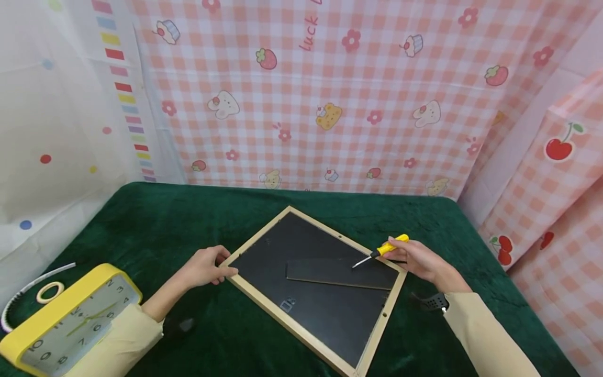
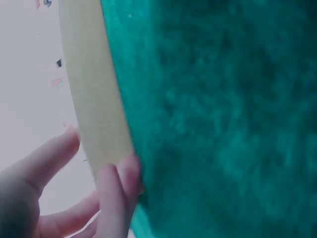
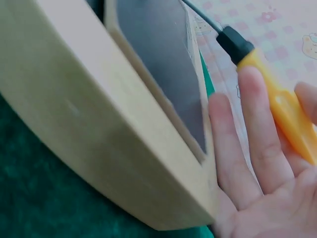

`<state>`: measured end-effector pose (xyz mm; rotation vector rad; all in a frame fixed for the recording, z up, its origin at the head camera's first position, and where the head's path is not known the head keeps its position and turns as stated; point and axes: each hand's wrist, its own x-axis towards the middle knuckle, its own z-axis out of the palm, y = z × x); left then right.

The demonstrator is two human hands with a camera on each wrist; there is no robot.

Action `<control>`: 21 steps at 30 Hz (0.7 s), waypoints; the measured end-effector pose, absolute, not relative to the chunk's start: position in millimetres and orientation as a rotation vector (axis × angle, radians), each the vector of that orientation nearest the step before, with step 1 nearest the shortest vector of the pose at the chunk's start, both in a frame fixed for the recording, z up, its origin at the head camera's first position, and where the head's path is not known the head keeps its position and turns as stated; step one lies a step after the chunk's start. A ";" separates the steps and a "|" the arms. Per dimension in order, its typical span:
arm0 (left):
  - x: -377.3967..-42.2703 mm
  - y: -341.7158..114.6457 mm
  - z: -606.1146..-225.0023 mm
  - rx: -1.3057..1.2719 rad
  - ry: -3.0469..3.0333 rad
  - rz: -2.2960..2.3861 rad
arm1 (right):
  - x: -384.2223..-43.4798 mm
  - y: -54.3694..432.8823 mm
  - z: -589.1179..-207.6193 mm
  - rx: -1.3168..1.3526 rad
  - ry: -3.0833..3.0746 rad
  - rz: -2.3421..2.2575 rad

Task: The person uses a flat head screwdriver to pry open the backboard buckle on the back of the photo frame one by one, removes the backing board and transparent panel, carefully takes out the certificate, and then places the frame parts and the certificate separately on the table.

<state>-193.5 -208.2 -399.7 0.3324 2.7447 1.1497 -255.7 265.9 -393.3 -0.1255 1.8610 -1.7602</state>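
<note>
A picture frame point(image 1: 287, 320) with a pale wooden border lies back side up, its corners toward left and right in the head view. Its black backing point(image 1: 325, 327) carries a flat stand flap point(image 1: 320, 271). My left hand point(image 1: 204, 267) grips the left corner, thumb on top and fingers at the outer side of the wood. My right hand point(image 1: 421, 259) holds a yellow screwdriver point(image 1: 398, 242) by its handle, the metal shaft slanting over the flap. In the right wrist view, other fingers point(image 3: 225, 124) of that hand lie against the right corner.
A yellow clock point(image 1: 52, 309) sits at the left front, partly behind my left sleeve. Beside it are a cream ring point(image 1: 40, 297) and a white curved cord point(image 1: 33, 279). Dark green cloth point(image 1: 188, 220) covers the table. A checked curtain point(image 1: 301, 104) hangs behind.
</note>
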 end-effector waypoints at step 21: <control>-252.4 -182.2 -398.9 0.348 3.036 0.815 | -214.7 264.7 -408.2 -0.489 1.466 -1.625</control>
